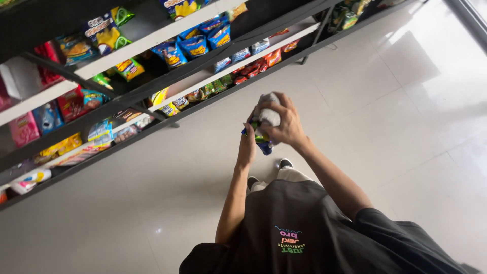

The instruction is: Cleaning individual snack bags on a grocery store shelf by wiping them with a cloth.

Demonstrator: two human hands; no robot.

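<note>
left hand (pixel 247 147) grip: snack packet (pixel 264 142) | right hand (pixel 285 122) grip: grey cloth (pixel 268 109), one, possibly wiping | shelves (pixel 152 38): three tiers

Dark shelves (pixel 167 83) with white edges, running slantwise across the top left. Crowded with snack bags: blue and yellow packets (pixel 195 44) on the upper boards, red packs (pixel 71 104) and a pink pack (pixel 23 129) further left, small green and red packets (pixel 228 78) lower down. Pale glossy floor tiles (pixel 395 116) beneath, catching soft light; two dark shoes (pixel 285 163) with white soles on them.
</note>
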